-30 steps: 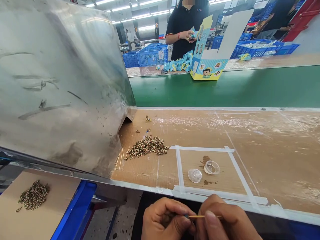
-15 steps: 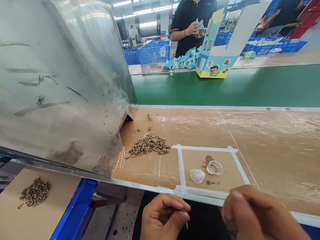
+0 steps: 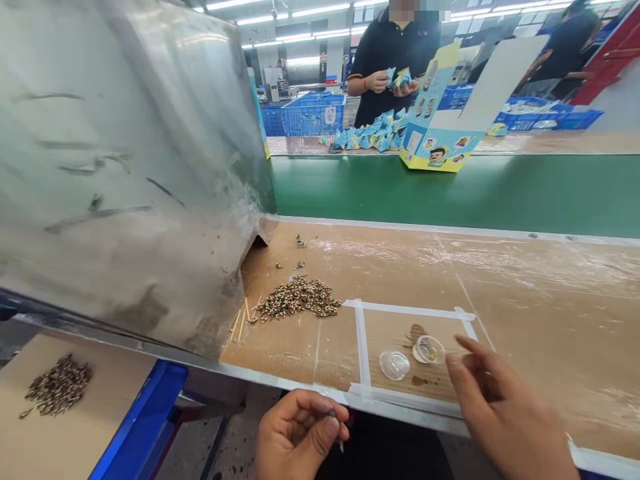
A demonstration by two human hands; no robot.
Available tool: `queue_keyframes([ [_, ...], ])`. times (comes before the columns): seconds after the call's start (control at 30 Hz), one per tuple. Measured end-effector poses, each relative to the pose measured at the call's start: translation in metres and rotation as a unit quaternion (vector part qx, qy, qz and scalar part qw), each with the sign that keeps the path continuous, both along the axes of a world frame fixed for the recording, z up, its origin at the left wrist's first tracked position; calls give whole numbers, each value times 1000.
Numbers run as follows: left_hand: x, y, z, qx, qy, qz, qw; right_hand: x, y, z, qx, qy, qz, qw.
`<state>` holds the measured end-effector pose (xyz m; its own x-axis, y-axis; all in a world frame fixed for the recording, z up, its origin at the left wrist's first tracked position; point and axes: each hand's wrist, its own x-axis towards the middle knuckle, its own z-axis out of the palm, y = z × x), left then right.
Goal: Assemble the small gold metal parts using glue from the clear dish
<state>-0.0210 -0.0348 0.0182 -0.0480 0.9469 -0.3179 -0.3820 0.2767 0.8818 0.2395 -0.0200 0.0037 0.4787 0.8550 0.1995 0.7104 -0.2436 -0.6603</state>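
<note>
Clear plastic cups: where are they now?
In the head view, the two clear plastic cups sit inside the white tape square, just left of the right hand.

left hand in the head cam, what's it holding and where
The left hand pinches a thin stick by its middle, between thumb and forefinger.

Head-worn view — looking forward and down over the cardboard-covered bench (image 3: 525, 320)

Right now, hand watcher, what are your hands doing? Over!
Left hand pinching thin stick. Right hand open, beside clear plastic cap, not touching. Over.
</note>
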Motion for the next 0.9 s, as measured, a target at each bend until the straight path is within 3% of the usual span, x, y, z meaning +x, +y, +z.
queue_keyframes([
  [0.1, -11, 0, -3, 8, 6, 18, 1000, -11, -10, 8, 8, -37, -49, 998],
  [0.13, -14, 0, -4, 11, 12, 26, 1000, -22, -11, 11, 31, -41, -34, 998],
  [0.2, -21, 1, -6, 23, 24, 49, 998, -52, -9, 14, 69, -28, 64, 995],
  [0.27, -27, 1, -7, 39, 34, 71, 996, -90, 7, 12, 50, -16, 217, 975],
  [0.3, -29, 2, -7, 47, 36, 80, 995, -108, 19, 10, 33, -25, 242, 969],
  [0.43, -39, 1, -3, 73, 29, 104, 992, -155, 72, 2, -65, -75, 223, 970],
  [0.57, -47, -4, 1, 72, 23, 119, 990, -164, 94, 4, -130, -110, 216, 961],
  [0.9, -49, -4, 5, 80, -12, 88, 993, -159, 84, 5, -137, -123, 224, 957],
])
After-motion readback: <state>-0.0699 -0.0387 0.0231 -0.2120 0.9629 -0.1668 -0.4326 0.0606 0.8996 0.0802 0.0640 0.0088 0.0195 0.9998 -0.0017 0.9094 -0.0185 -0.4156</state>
